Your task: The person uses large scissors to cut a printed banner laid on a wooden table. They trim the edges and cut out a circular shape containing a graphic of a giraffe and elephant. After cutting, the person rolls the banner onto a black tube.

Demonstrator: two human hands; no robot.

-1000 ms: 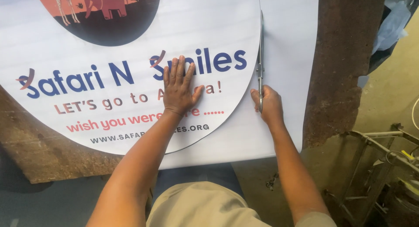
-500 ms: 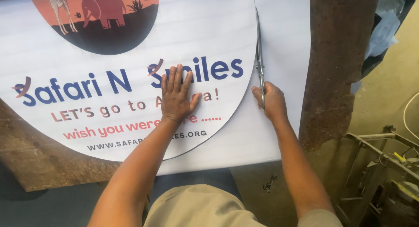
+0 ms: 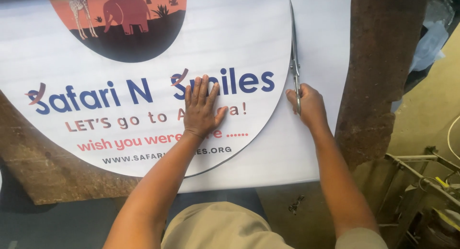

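Right hand point(image 3: 310, 103) grips scissors point(image 3: 293, 52) near table's right edge, unmoved since earlier frame; left hand point(image 3: 201, 107) stays flat, fingers spread, on printed sheet point(image 3: 230, 33).

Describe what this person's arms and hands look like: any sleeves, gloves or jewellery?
Both arms are bare from wrist to past the elbow, with no sleeves in view. The left hand and right hand wear no gloves, and no rings, watch or bracelet show. Khaki trousers show below.
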